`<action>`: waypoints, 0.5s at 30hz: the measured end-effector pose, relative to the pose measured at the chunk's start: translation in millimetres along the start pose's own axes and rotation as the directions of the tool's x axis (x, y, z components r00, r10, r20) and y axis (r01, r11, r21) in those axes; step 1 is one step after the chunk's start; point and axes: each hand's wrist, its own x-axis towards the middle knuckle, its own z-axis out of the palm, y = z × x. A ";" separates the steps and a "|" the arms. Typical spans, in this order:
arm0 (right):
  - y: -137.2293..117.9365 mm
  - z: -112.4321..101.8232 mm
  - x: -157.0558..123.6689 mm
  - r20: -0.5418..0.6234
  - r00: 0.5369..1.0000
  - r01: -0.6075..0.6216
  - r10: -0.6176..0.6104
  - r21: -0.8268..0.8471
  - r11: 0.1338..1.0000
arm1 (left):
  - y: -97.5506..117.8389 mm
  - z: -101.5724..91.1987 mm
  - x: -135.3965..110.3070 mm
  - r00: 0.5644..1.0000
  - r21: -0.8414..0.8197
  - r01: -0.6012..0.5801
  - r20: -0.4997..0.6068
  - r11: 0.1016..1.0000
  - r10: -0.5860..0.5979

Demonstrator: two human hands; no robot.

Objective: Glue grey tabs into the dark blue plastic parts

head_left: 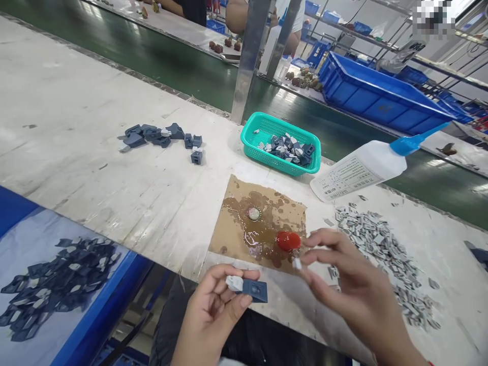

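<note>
Now clamps a blue part [254, 291] in left hand [213, 312], grip tight, at the surface [114, 168] edge; pinches a white piece [296, 263] in right hand [354, 287], just beside stained cardboard [234, 226].

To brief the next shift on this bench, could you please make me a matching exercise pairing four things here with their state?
1. left hand
2. right hand
3. white bottle
4. teal basket

a. lies on its side
b. pinches a small white piece
c. contains grey parts
d. holds a dark grey part

Pairs: 1-d, 2-b, 3-a, 4-c.
</note>
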 end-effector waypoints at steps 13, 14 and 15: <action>-20.6 29.4 -8.3 0.114 0.993 0.029 -0.043 0.128 0.991 | 0.5 -4.6 -3.1 0.993 0.085 -0.097 0.071 0.992 0.091; -20.6 28.3 -8.2 0.137 0.989 0.033 -0.050 0.125 0.992 | 0.8 -4.9 -3.4 0.993 0.099 -0.100 0.079 0.990 0.093; -20.8 26.7 -8.0 0.161 0.985 0.038 -0.058 0.124 0.992 | 0.8 -5.2 -3.7 0.992 0.114 -0.105 0.087 0.988 0.095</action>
